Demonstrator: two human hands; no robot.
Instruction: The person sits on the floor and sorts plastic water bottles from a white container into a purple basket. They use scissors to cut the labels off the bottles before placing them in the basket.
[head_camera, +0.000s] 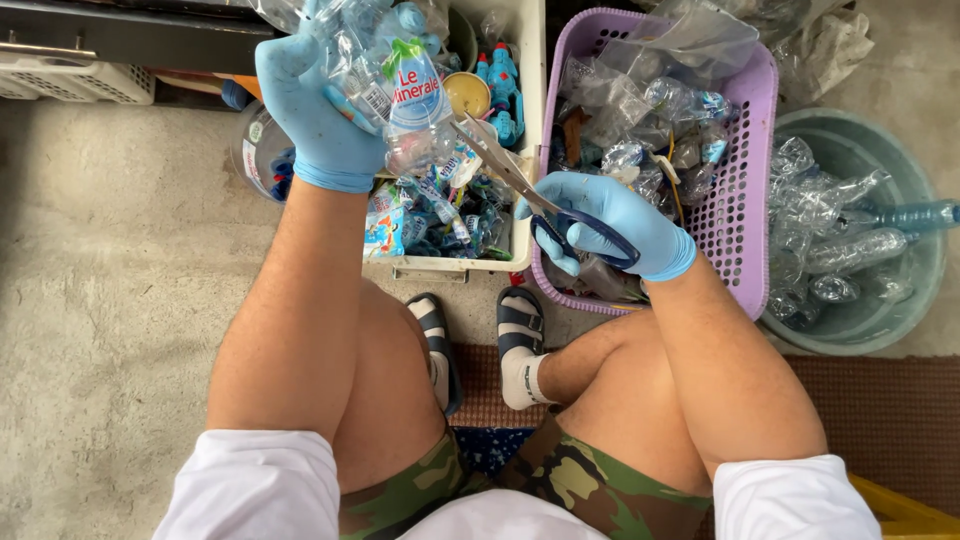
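The person sits on a low seat with knees apart, and the white bin (528, 120) between the feet is my landmark. The left hand (315, 110), in a blue glove, is raised above the bin's near-left corner, fingers wrapped round a crushed clear plastic bottle (405, 95) whose label is still on. The right hand (615, 225), also gloved, hangs just right of the bin, closed through the handles of a pair of scissors (520, 180); the blades are parted and point up-left toward the bottle, their tips just beside its lower end.

Judging by how things lie, the work is well under way but not finished. The bin already holds a heap of torn labels and blue caps. Right of it, the purple basket (752, 190) is packed with clear bottles, and farther right the grey-green tub (900, 300) holds several more. This bottle's label looks not yet cut.

Both forearms are bent inward over the thighs, wrists turned toward each other.
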